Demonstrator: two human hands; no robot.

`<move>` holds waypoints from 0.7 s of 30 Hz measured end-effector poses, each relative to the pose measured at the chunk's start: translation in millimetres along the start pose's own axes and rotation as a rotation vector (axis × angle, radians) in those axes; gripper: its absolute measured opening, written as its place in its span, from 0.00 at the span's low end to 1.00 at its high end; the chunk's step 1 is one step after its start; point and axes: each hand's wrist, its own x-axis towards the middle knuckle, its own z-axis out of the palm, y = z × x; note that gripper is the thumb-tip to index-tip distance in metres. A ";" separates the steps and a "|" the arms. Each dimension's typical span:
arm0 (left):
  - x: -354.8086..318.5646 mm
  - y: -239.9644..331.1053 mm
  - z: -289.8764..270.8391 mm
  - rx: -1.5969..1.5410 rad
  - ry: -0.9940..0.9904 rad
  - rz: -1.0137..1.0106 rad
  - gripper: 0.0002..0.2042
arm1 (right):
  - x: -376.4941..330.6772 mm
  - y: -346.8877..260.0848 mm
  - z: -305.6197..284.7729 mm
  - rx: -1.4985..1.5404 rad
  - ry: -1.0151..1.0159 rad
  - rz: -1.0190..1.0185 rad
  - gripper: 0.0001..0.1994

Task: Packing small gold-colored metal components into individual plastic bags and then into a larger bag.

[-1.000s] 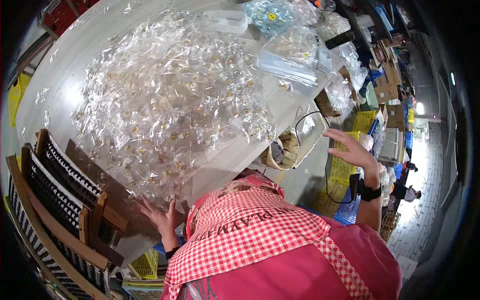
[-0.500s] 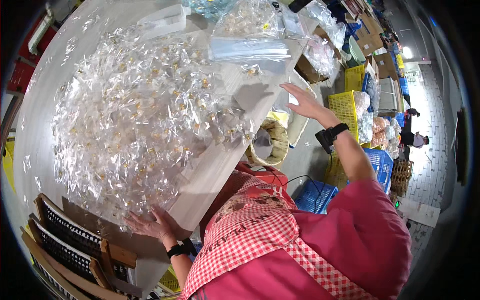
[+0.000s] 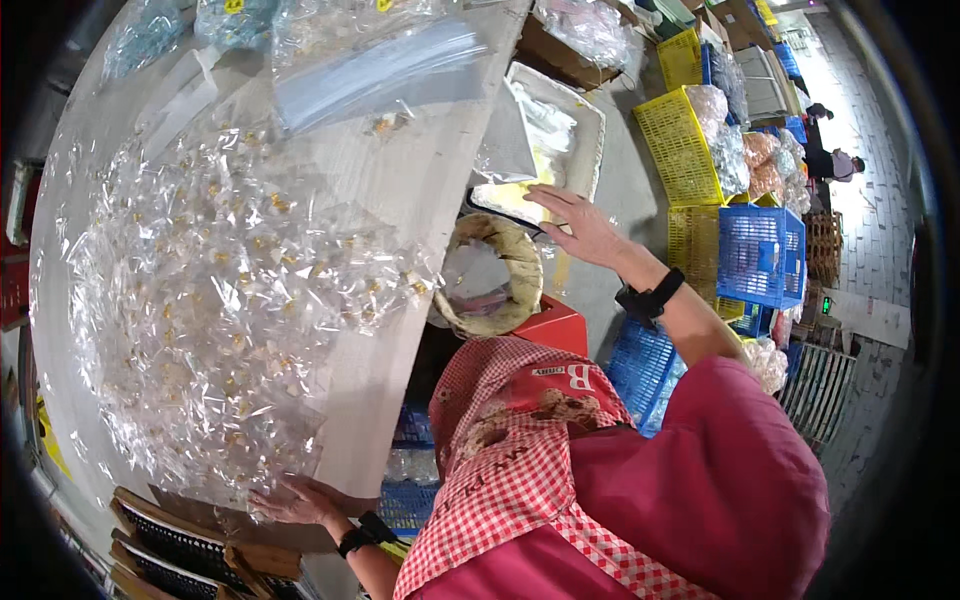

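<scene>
A wide heap of small clear plastic packets [image 3: 230, 310] with yellowish-orange bits inside covers much of the pale table [image 3: 350, 430]. My left hand [image 3: 305, 502] lies at the near lower edge of that heap, fingers stretched out by the last few packets. Nothing shows in its grip, though some fingertips blend into the shiny plastic. Off the table's right edge, my right hand [image 3: 582, 228] hangs in the air with thumb and fingers apart, holding nothing. Below and left of it stands a round bin [image 3: 530, 262] with a stained, light-coloured rim.
Flat clear bags [image 3: 385, 75] lie stacked at the table's far side, near bags of bluish packets [image 3: 235, 22]. A white foam box [image 3: 592, 140] stands beyond the bin. Yellow crates [image 3: 678, 140] and blue crates [image 3: 760, 255] line the right. Wooden racks [image 3: 170, 530] sit lower left.
The whole view has shifted, bringing the bin and foam box more into sight. My right hand is nearer the bin. My left hand's fingers look less spread, still at the heap's edge.
</scene>
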 end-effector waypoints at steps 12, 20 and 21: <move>14.2 30.1 -20.3 0.064 -0.161 -0.092 0.40 | -179.8 124.3 58.4 0.135 -0.132 0.172 0.19; 12.6 117.2 -104.2 -0.473 0.128 -0.045 0.35 | -220.4 199.4 101.6 0.206 -0.321 0.397 0.19; 17.6 138.9 -115.8 -0.308 0.155 0.208 0.31 | -219.2 214.5 115.7 0.240 -0.329 0.390 0.19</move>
